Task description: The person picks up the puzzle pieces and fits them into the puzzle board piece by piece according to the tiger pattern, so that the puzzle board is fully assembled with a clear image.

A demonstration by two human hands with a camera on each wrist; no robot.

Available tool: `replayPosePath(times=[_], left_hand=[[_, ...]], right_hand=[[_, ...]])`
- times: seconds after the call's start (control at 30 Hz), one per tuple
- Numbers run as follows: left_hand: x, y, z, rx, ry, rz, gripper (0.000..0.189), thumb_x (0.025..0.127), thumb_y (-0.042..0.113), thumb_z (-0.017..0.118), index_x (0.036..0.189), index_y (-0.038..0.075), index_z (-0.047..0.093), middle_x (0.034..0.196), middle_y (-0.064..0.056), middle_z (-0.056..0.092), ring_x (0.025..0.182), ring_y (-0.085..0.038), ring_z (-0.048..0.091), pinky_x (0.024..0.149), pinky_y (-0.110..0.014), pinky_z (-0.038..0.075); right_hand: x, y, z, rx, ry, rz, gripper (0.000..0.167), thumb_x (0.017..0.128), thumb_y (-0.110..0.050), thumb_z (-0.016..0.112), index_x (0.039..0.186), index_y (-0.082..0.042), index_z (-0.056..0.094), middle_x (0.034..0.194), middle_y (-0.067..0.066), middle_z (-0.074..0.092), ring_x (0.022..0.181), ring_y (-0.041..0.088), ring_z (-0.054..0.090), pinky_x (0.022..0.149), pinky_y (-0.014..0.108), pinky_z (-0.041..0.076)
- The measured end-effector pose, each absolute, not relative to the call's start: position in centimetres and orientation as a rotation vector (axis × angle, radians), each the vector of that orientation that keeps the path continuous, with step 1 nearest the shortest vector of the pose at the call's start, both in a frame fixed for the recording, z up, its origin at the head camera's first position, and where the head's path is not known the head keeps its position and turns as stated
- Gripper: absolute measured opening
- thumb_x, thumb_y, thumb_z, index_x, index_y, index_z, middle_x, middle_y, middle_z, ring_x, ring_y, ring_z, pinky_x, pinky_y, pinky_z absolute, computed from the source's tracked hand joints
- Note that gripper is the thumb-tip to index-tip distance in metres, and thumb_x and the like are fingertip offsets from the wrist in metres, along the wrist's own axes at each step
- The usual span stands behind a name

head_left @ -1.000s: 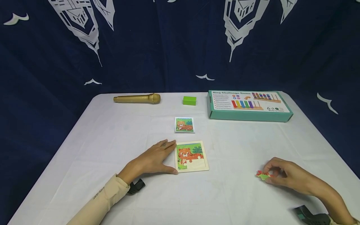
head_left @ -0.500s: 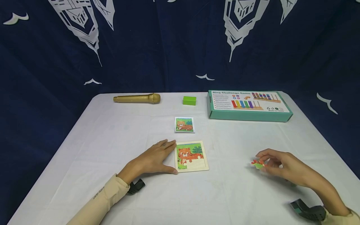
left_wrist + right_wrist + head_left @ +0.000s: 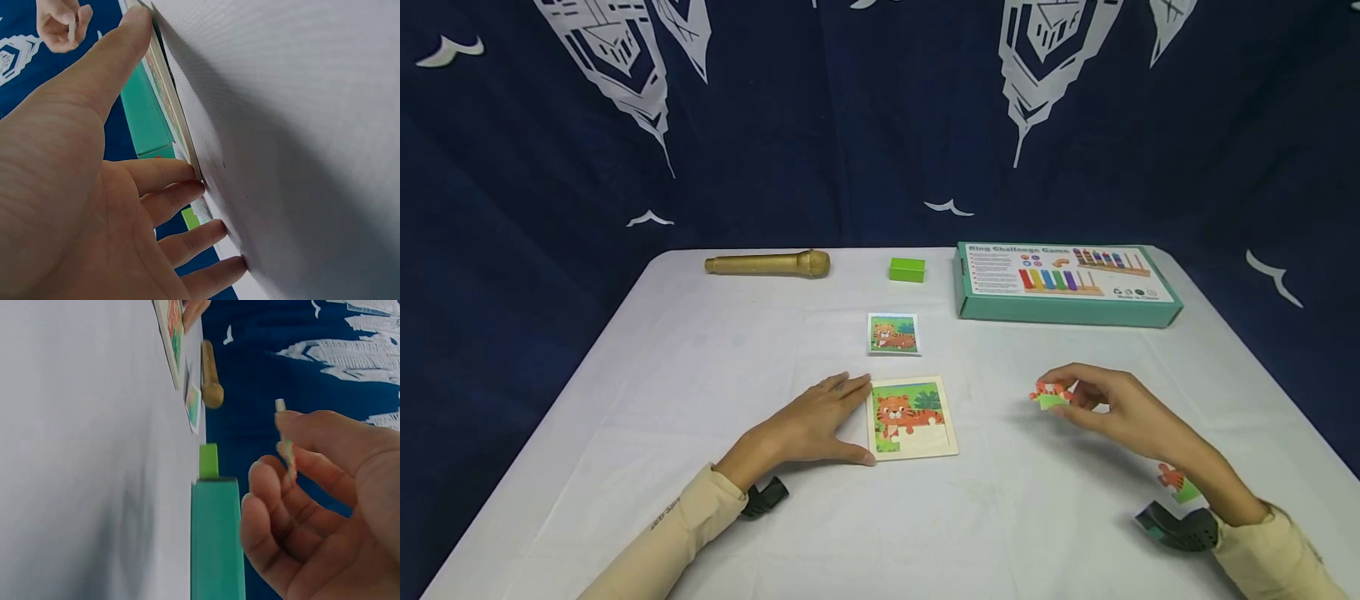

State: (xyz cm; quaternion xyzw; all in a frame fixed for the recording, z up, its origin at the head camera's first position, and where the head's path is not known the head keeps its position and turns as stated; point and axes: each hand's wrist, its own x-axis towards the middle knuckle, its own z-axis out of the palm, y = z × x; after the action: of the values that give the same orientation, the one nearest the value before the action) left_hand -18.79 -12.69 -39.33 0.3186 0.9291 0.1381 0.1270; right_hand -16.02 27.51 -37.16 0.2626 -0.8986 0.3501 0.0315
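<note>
My left hand (image 3: 812, 422) rests on the table with thumb and fingers spread, touching the left edge of the wooden tiger puzzle board (image 3: 952, 446). The board's lower right part shows bare wood, while the tiger's head and back are filled in. Above the table, right of the board, my right hand (image 3: 1112, 404) pinches a red and green puzzle piece (image 3: 1051, 397) between thumb and fingers. In the right wrist view that puzzle piece (image 3: 287, 450) is seen edge-on. Another puzzle piece (image 3: 1180, 483) lies on the table, partly hidden by my right forearm.
Behind the board lies a small tiger picture card (image 3: 893, 335). Along the back of the white-covered table (image 3: 737, 350) are a gold microphone (image 3: 767, 264), a green block (image 3: 907, 270) and a teal Ring Challenge Game box (image 3: 1067, 311).
My right hand has lifted the puzzle piece and carried it left and toward the back. The other piece has come into sight under the forearm. My left hand stays put.
</note>
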Motion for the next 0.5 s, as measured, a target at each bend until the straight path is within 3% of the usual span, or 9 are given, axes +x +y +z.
replayPosePath(times=[0.27,0.5], left_hand=[[-18.7,-12.7,-39.3,0.926,2.703,0.402,0.103,0.076,0.066,0.067,0.150,0.006,0.029,0.158,-0.003,0.023,0.145,-0.032,0.017,0.114,-0.050,0.022],[-18.8,-12.7,-39.2,0.930,2.696,0.403,0.103,0.076,0.066,0.067,0.150,0.005,0.029,0.159,-0.003,0.022,0.145,-0.032,0.017,0.115,-0.050,0.021]], right_hand=[[-17.5,24.9,-37.7,0.775,-2.783,1.580,0.032,0.090,-0.003,0.065,0.121,-0.006,0.059,0.090,0.003,0.061,0.069,0.014,0.059,0.056,0.029,0.051],[-18.2,22.5,-38.6,0.907,-2.690,1.902,0.032,0.094,-0.005,0.059,0.126,-0.001,0.055,0.076,0.007,0.053,0.057,0.020,0.049,0.046,0.036,0.038]])
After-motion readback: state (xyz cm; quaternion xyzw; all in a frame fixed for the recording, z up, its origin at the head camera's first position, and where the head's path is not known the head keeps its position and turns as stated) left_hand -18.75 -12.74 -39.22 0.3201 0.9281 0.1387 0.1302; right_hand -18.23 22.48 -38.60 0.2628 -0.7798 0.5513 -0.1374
